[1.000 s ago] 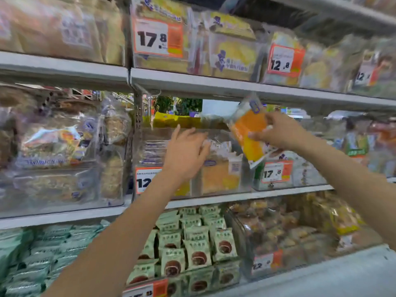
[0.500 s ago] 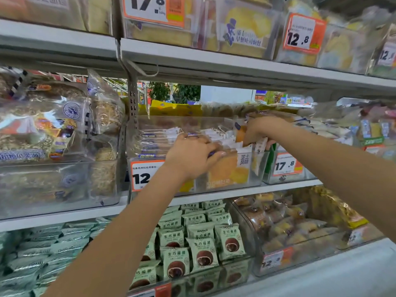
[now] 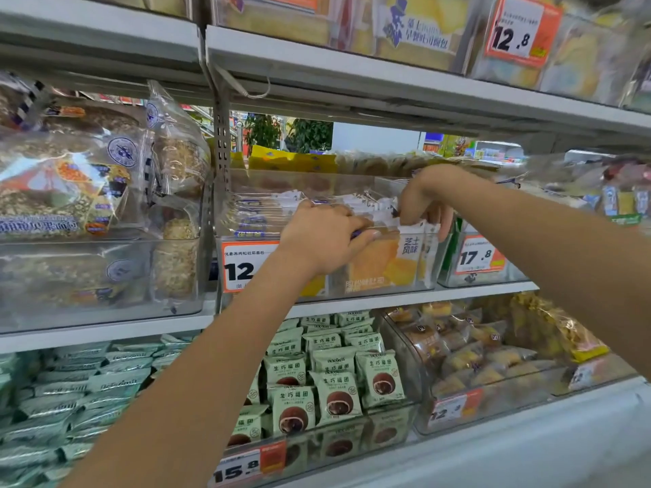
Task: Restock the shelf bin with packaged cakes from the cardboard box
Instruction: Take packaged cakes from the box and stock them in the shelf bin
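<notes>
I see left hand (image 3: 326, 237) pressing packaged cakes (image 3: 382, 262) in clear shelf bin (image 3: 428, 276), fingers curled over tops; right hand (image 3: 424, 202) pinching packet at bin's right end.

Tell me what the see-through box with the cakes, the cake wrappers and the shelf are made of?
The shelf bin looks like clear hard plastic: you see the cake through its glossy wall. The cake packets seem to be thin plastic film, shiny and crinkled, partly printed. The shelf looks like pale painted metal, though that is a guess from its smooth, flat edge.
</notes>
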The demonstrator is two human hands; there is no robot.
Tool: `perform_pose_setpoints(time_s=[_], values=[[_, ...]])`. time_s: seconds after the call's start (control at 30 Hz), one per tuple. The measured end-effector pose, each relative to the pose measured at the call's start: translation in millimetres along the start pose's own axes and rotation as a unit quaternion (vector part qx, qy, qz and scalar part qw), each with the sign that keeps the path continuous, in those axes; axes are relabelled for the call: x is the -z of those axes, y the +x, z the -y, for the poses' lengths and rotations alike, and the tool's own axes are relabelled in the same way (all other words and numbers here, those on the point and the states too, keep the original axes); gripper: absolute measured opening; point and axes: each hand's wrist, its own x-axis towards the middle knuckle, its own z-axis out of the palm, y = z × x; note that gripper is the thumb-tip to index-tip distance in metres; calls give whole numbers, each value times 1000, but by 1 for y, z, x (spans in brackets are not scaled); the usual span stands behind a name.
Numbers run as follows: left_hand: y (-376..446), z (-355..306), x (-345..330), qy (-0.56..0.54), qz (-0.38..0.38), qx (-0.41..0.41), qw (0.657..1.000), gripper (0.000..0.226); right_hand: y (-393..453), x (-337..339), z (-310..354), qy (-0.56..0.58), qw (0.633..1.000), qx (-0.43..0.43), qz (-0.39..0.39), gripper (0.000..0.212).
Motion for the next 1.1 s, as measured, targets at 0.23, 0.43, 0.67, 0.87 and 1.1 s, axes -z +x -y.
perform_pose_setpoints(time_s=[0.23,0.43,0.67,0.87,1.1], values=[[4,2,-5,11,-14,-9,1000,57,-3,-4,-11,114,992,9,-49,48],[-7,-2,4,-3,-43,-8,999,47,-18,-30,-17,156,956,28,-246,43],[-129,-53,-54,7,-280,-180,943,24,-86,-211,1,232,742,172,-605,18],[-269,-110,-156,-92,-95,-179,975,16,-112,-445,47,202,897,221,-326,9],[-413,-161,-231,-171,353,31,919,44,-92,-591,91,39,949,158,271,19]])
